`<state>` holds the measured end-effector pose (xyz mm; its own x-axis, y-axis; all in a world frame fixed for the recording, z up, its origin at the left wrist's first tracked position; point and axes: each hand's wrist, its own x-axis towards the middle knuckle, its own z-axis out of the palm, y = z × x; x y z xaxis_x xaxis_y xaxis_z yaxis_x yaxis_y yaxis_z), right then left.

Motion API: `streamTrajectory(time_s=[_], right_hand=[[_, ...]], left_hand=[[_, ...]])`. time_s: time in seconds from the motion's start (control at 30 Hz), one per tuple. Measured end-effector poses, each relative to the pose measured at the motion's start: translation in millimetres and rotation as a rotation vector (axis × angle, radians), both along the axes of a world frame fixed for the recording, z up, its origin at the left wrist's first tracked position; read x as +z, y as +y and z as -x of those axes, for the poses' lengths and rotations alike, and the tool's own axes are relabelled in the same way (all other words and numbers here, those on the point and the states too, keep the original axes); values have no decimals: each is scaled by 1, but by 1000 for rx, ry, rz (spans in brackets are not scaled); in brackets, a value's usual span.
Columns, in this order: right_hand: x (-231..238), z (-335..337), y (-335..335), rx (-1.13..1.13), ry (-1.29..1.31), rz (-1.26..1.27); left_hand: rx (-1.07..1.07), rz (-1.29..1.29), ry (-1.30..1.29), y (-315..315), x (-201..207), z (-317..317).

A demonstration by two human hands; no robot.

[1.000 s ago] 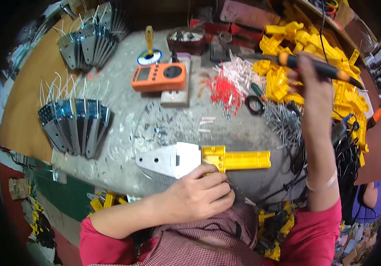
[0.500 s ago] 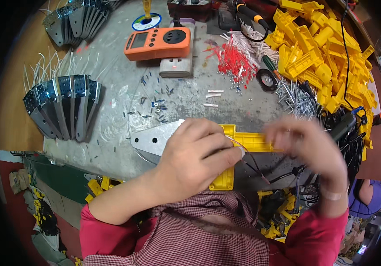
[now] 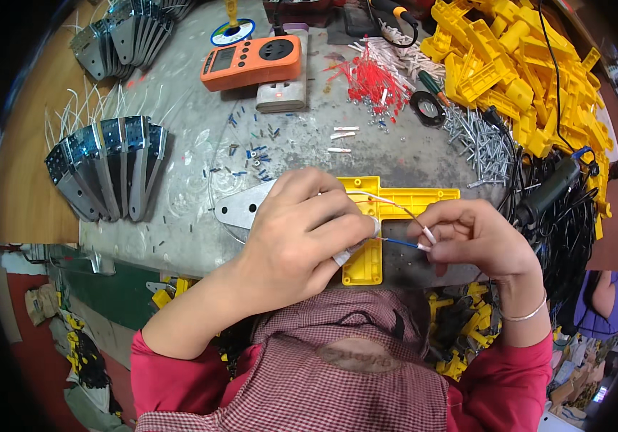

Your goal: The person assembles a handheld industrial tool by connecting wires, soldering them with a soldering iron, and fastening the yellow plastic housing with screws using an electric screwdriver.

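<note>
My left hand (image 3: 302, 234) is curled over the inner end of a flat grey metal plate (image 3: 235, 209) and part of a yellow T-shaped plastic housing (image 3: 417, 203). A blue wire (image 3: 399, 243) runs out from its pinched fingertips, which have a white wrap; the rest of what lies under the palm is hidden. At the housing's right side, my right hand (image 3: 478, 237) pinches wire ends with small white sleeves (image 3: 428, 235) between thumb and fingers. One pale wire (image 3: 374, 194) arches over the housing to these fingers.
An orange meter (image 3: 251, 63) rests on a power strip (image 3: 282, 97). Metal plates with wires (image 3: 107, 169) stand fanned at left. Yellow housings (image 3: 517, 79), screws (image 3: 478, 144), red-tipped parts (image 3: 377, 79) and black cables (image 3: 553, 245) crowd the right. Small blue pieces (image 3: 255, 155) lie scattered ahead.
My right hand has come down and left from above the housing's right arm and now pinches the sleeved wire ends. The left hand stays over the plate and housing.
</note>
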<state>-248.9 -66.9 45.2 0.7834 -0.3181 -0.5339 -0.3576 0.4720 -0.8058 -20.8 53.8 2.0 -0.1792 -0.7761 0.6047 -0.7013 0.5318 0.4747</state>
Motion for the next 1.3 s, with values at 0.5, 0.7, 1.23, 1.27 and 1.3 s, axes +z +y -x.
streamTrajectory(time_s=[0.5,0.7,1.23,1.27,1.3], right_hand=[[-5,-33,27,-66,100,725],[-11,-29,31,-33,104,795],[-6,-24,14,-111,152,537],[-9,-19,12,-112,151,538],[-15,-13,10,-178,72,477]], left_hand=[[2,-25,50,3,1,-1],[-82,-293,151,-23,8,-8],[-25,-289,289,-13,-1,7],[-25,-288,288,-12,-1,7],[-25,-286,273,-12,-1,8]])
